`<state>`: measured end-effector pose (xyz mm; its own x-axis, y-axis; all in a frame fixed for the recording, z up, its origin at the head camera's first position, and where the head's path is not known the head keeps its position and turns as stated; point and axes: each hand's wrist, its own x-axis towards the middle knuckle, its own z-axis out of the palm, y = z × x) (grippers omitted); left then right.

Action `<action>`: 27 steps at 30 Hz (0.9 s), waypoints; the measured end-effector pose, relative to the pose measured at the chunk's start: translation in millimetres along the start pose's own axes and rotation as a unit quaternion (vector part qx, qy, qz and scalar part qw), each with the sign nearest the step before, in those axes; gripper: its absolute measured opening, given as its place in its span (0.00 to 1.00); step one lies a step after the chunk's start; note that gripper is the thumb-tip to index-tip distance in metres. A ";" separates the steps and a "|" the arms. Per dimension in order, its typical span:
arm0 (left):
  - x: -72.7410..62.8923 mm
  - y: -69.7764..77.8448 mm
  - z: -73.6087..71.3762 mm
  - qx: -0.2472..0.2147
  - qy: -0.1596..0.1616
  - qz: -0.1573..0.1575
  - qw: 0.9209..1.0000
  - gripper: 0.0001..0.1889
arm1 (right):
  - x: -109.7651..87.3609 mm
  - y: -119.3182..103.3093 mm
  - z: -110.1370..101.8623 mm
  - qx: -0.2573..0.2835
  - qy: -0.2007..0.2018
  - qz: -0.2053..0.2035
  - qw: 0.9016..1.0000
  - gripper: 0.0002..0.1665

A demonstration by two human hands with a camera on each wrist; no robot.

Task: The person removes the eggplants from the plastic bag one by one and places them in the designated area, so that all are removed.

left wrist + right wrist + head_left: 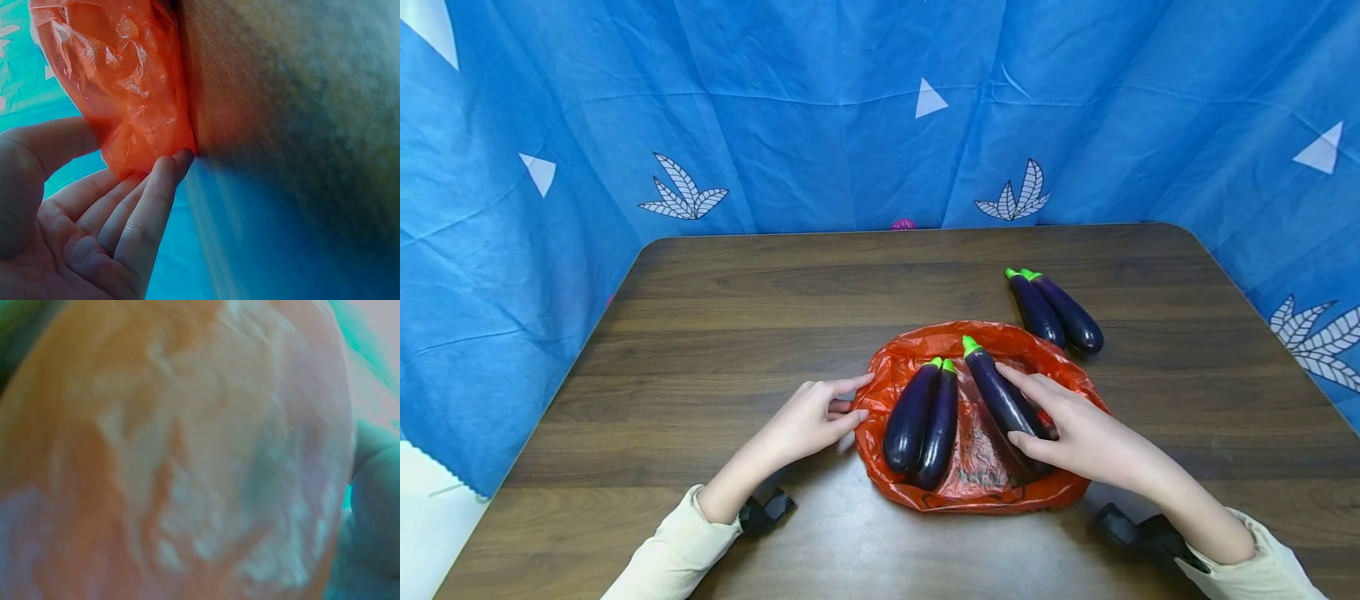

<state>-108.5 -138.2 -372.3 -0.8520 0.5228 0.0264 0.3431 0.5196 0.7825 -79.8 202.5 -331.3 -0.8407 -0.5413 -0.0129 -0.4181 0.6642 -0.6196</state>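
Eggplant (996,387) in right grip (1078,429); red bag (973,437), dark print (976,478) illegible.

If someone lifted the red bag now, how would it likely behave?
The red bag would probably sag, its thin film being crumpled. It might hang unevenly, since two eggplants lie toward its left. Its shine hints at slipperiness.

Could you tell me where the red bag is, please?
In the head view, the red bag lies open on the table just right of centre, the left hand at its left rim and two eggplants beyond its far right rim.
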 end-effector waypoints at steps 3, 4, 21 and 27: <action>0.3 -0.9 0.4 0.002 0.000 0.004 1.000 0.24 | -1.2 1.0 -4.8 0.017 0.007 0.002 1.000 0.43; 0.4 -1.1 0.5 0.001 0.000 0.005 1.000 0.24 | -1.4 1.1 -6.2 0.023 0.008 0.003 1.000 0.43; 0.7 -1.1 1.7 -0.022 -0.002 0.005 1.000 0.24 | -5.6 6.1 -33.4 0.045 0.055 0.006 0.997 0.44; 0.5 -0.1 0.9 -0.012 -0.004 -0.005 1.000 0.25 | -4.6 15.8 -53.5 0.046 0.092 0.013 0.995 0.45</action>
<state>-108.7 -137.4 -372.8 -0.8525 0.5226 0.0141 0.3246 0.5079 0.7979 -100.9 243.1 -299.0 -0.9036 -0.4144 0.1087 -0.3684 0.6223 -0.6906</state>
